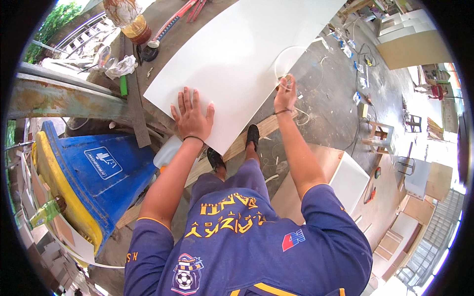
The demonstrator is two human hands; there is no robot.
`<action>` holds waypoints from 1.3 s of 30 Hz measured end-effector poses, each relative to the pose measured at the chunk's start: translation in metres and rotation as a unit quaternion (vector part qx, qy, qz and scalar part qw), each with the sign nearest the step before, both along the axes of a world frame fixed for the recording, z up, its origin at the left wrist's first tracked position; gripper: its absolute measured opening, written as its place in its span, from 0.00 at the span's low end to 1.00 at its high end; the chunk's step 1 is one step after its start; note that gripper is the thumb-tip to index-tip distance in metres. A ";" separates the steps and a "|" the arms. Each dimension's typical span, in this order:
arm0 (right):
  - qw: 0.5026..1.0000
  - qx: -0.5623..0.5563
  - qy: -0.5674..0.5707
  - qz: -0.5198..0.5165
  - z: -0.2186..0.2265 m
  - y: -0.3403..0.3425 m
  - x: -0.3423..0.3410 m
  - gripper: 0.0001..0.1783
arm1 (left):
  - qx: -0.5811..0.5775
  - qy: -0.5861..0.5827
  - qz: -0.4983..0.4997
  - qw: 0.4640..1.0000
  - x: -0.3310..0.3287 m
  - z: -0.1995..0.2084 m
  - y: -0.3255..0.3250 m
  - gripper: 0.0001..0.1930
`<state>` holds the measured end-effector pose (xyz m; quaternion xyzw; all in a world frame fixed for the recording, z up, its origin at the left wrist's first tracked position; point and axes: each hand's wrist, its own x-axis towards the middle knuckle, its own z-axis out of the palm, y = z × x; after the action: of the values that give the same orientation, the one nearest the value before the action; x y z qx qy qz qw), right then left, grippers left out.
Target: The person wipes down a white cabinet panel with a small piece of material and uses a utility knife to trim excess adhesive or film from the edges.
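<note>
A large white board [222, 74] lies in front of me, one corner pointing toward my feet. My left hand [191, 117] rests flat on its near left part, fingers spread and holding nothing. At the board's right edge, my right hand [285, 93] is closed in a pinch around a thin white strip [276, 60]. The strip curls up in a loop beyond my fingers, partly over the board. Whether the fingers also press on the edge itself is hard to make out.
A blue bin with a yellow rim [121, 163] lies at the left beside a rusty metal beam [64, 98]. A jar of brown stuff [133, 29] and a hand tool [170, 22] stand beyond the board. Wooden panels [308, 177] and scattered scraps [356, 97] lie at the right.
</note>
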<state>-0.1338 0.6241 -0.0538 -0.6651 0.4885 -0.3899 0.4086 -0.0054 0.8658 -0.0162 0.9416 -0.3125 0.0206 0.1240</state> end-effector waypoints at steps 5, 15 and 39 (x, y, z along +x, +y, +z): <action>0.999 0.009 -0.042 0.000 -0.014 0.061 -0.013 0.22 | -0.026 0.005 -0.003 1.000 0.001 -0.004 -0.002 0.32; 0.988 0.071 -0.131 0.038 -0.015 0.168 -0.029 0.22 | -0.038 0.021 0.003 0.999 0.002 -0.009 -0.002 0.32; 0.995 0.012 -0.078 0.057 -0.011 0.162 -0.024 0.21 | -0.066 0.004 -0.008 0.998 0.000 -0.015 0.004 0.29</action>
<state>-0.1581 0.7861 -0.0650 -0.6545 0.4209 -0.4109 0.4750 -0.0054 0.8702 -0.0313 0.9287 -0.3179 0.0361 0.1874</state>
